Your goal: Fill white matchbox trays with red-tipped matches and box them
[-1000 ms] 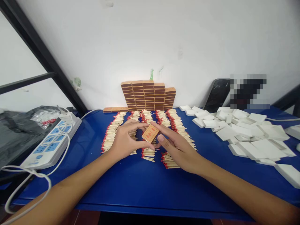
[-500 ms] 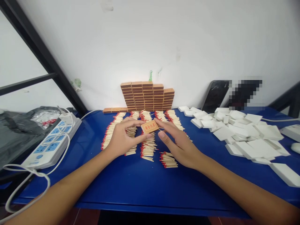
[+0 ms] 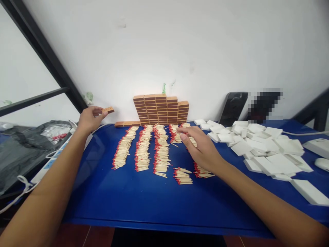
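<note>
Noted plain glossy blue across the desk (image 3: 144, 202). Logged the matches (image 3: 142, 151) as pale wood with red heads, giving red-edged stripes along the rows. Recorded orange-tan on the matchbox (image 3: 108, 110) pinched in the left hand (image 3: 89, 119). Found like orange-tan tops with darker brown side bands on the stacked matchboxes (image 3: 161, 109). Marked the loose trays (image 3: 259, 149) plain white, the wall (image 3: 180, 51) off-white, the phone (image 3: 232, 108) black, the bag (image 3: 20, 154) grey-black, the frame (image 3: 46, 55) black. Entered the power strip (image 3: 48, 164) as white with pale blue.
</note>
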### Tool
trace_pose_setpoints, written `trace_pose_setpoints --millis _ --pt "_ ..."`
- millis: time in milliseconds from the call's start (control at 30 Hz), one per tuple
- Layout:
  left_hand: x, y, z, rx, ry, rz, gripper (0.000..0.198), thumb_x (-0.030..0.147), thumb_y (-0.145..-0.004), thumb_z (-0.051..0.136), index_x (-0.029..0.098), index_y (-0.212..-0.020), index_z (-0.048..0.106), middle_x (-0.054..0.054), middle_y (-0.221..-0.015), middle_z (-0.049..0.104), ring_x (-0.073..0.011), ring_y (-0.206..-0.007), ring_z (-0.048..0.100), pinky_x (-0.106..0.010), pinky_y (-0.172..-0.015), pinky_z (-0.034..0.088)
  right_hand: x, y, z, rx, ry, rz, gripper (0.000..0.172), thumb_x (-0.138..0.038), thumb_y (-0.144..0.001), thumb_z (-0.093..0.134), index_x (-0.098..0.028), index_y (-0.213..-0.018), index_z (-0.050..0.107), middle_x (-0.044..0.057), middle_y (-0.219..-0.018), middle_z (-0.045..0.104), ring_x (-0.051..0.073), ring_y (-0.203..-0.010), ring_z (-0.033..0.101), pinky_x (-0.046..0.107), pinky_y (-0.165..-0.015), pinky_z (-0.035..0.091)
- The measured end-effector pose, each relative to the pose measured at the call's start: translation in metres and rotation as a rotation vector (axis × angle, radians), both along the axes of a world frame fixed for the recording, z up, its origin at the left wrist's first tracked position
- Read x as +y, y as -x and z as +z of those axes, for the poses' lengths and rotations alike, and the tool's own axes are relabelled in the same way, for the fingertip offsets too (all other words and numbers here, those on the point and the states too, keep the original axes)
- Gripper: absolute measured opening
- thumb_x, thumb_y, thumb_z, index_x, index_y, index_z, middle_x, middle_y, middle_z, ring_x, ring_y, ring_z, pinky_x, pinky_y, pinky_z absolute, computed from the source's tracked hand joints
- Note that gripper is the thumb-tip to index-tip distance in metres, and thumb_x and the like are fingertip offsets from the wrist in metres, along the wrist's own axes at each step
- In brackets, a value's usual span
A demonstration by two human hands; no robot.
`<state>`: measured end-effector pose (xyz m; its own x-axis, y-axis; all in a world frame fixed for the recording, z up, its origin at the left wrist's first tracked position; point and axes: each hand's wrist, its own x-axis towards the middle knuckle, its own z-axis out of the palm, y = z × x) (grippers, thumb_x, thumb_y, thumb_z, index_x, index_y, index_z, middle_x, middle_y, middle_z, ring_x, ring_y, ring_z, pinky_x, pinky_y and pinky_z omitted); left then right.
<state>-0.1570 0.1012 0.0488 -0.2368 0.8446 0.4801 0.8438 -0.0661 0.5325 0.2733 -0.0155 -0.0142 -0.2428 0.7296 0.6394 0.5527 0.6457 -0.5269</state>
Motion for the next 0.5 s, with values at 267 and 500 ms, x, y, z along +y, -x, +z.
trace_pose_setpoints --millis 267,500 --pt "0.022 0.005 -0.05 0.043 0.127 -0.006 0.042 0.043 -0.081 0.071 0.016 -0.114 0.075 -0.011 -0.105 0.079 -0.0271 -0.099 0.074 -0.036 -0.092 0.058 0.002 -0.001 -0.003 -0.047 0.049 0.012 0.032 -0.044 -0.109 0.047 -0.024 -0.121 0.068 0.009 -0.114 0.073 0.027 -0.111 0.063 0.045 -0.097 0.05" --pt "0.024 0.006 -0.064 0.103 0.137 0.003 0.054 0.047 -0.085 0.069 0.014 -0.128 0.072 -0.014 -0.11 0.08 -0.0315 -0.106 0.074 -0.04 -0.095 0.056 0.004 -0.003 -0.007 -0.085 0.077 0.002 0.031 -0.045 -0.109 0.047 -0.025 -0.117 0.07 0.008 -0.112 0.074 0.027 -0.11 0.064 0.045 -0.095 0.05"
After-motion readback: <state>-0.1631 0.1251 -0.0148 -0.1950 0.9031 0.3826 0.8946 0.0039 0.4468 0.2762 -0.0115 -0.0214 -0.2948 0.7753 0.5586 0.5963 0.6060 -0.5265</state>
